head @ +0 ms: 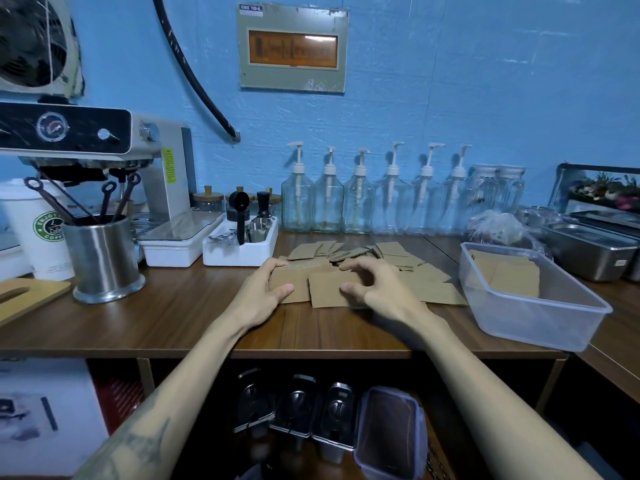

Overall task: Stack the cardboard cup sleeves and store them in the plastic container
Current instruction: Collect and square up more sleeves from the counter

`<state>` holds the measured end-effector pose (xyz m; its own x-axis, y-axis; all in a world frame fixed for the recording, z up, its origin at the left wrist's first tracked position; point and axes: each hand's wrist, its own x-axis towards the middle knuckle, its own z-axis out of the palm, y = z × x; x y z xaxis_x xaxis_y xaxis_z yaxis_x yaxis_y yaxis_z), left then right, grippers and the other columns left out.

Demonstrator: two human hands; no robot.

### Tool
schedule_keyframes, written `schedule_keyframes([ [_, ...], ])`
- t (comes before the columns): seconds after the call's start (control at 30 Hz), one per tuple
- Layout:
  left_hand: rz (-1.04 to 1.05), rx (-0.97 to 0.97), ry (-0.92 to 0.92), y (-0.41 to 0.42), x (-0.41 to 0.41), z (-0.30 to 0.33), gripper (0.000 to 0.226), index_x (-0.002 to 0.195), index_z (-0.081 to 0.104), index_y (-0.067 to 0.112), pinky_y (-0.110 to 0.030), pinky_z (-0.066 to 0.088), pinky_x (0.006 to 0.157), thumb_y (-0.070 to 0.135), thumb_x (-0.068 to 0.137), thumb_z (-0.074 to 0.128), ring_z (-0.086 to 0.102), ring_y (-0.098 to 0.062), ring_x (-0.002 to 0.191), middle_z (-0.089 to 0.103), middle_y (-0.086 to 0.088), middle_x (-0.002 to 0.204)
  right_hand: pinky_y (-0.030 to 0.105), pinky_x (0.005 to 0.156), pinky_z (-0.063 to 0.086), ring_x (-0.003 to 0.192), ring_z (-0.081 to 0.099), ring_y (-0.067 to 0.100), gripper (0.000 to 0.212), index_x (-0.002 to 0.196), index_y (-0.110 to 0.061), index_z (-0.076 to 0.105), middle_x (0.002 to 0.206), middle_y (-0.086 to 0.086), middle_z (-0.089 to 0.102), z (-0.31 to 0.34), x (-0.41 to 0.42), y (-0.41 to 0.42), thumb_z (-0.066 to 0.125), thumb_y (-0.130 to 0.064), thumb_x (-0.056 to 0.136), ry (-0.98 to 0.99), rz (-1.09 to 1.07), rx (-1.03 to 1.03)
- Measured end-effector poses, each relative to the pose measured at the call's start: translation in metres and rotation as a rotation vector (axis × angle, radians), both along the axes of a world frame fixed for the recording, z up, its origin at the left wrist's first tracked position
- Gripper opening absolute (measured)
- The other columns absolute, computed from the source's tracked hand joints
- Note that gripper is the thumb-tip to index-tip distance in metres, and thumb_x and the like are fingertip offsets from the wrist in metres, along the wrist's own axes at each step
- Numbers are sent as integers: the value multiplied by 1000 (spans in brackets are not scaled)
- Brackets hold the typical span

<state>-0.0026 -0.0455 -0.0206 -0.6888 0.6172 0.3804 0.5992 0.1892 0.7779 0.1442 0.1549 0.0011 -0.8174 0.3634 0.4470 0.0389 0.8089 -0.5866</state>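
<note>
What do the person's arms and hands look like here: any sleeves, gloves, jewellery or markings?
Both forearms are bare, with no sleeves in view. The left hand and right hand wear no gloves, and no rings or watch show. The left forearm carries a dark tattoo near the frame's lower edge; its design is blurred.

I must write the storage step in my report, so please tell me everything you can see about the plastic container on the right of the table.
The plastic container is a clear, rectangular tub with rounded corners and a rolled rim, with no lid on it. It stands upright on the wooden table, near its right front edge. Inside, at the far end, some flat brown cardboard sleeves already lie; the near part looks empty. Neither of the hands touches it. A steel tray stands just behind it.
</note>
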Motion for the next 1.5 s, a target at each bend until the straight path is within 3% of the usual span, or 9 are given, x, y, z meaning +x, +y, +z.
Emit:
schedule_keyframes([
  [0.13, 10, -14, 15, 0, 0, 0, 31, 119, 54, 27, -27, 41, 92, 17, 93, 66, 56, -14, 109, 59, 7, 124, 34, 99, 33, 100, 49, 14, 18, 102, -39, 71, 97, -8, 63, 17, -12, -18, 74, -37, 85, -94, -21, 166],
  [0.27, 8, -33, 45, 0, 3, 0, 30, 120, 52, 30, -27, 41, 84, 19, 95, 63, 53, -21, 99, 61, 0, 112, 14, 68, 44, 72, 55, 8, 21, 92, -22, 63, 83, -1, 63, 25, -13, -23, 72, -4, 87, 167, 120, -363],
  [0.4, 43, -99, 40, 2, 2, 0, 29, 130, 48, 26, -44, 34, 109, 29, 101, 51, 46, -37, 123, 53, -14, 135, 36, 76, 56, 62, 52, 13, 49, 115, -17, 48, 75, 3, 52, 17, -10, -15, 67, 14, 82, 288, 110, -572],
  [0.5, 16, -102, 7, 3, -1, 0, 26, 125, 48, 33, -49, 33, 112, 44, 102, 42, 46, -25, 127, 53, 4, 136, 44, 74, 60, 64, 66, 11, 74, 136, -24, 41, 91, 3, 60, -1, -13, -10, 73, 9, 79, 194, -30, -498],
  [0.67, -34, -91, -48, 2, 0, -1, 52, 123, 45, 40, -37, 43, 103, 66, 82, 61, 54, -12, 118, 56, 11, 130, 33, 88, 51, 103, 67, 25, 42, 120, -21, 68, 104, 3, 74, -18, -15, -18, 75, -38, 82, -81, -281, -126],
  [0.9, -22, -93, 73, 1, -4, -3, 35, 124, 48, 36, -26, 41, 83, 32, 93, 63, 50, -8, 89, 60, 0, 112, 32, 85, 51, 102, 66, 23, 39, 104, -23, 76, 101, -1, 75, -20, -14, -12, 64, -55, 85, -107, -239, -103],
  [1.1, 15, -64, 98, 4, -2, -5, 35, 127, 50, 30, -32, 29, 76, 27, 94, 63, 35, -7, 74, 42, 3, 75, 40, 103, 38, 121, 42, 29, 41, 120, -18, 67, 123, 9, 55, -18, -16, 30, 62, -47, 91, -116, -416, 200],
  [1.33, -7, -68, 99, 5, -9, -9, 37, 121, 47, 38, -44, 38, 100, 26, 92, 66, 39, -16, 92, 45, 22, 92, 42, 99, 34, 119, 35, 30, 64, 119, -15, 62, 126, 10, 44, -23, -24, 43, 54, -68, 85, -307, -505, 318],
  [1.5, 4, -69, 83, 6, -13, -11, 37, 117, 46, 44, -43, 40, 95, 29, 91, 68, 42, -21, 93, 51, 14, 92, 39, 93, 30, 120, 39, 28, 63, 131, -23, 51, 123, 5, 52, -20, -19, 43, 73, -50, 80, -166, -442, 124],
])
